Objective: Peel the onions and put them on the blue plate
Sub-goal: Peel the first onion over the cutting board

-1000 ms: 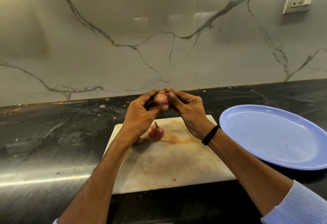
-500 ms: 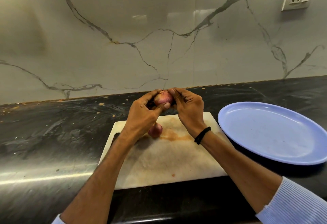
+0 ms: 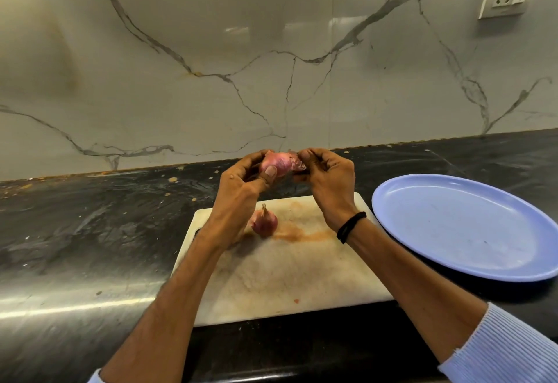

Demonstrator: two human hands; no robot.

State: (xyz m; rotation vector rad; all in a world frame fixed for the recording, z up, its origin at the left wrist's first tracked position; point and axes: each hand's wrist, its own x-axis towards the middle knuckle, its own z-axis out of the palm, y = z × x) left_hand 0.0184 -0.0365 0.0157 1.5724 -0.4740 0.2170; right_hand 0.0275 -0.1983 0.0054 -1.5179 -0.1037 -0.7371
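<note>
Hands now parted: left hand (image 3: 241,192) curled round onion (image 3: 277,163), right hand (image 3: 330,180) pinching skin (image 3: 299,165) lifted at its right end. Peeling begun; blue plate (image 3: 459,231) waits.

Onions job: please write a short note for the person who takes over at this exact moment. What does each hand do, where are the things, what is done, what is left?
Left hand: grips the onion above the far edge of the board.
Right hand: pinches the loose skin at the onion's right end.
Second onion: lies on the board, looks unpeeled.
Plate: right of the board, no onion on it.
Done: peeling of the first onion has started.
Left: finish it, peel the second, put both on the plate.
</note>
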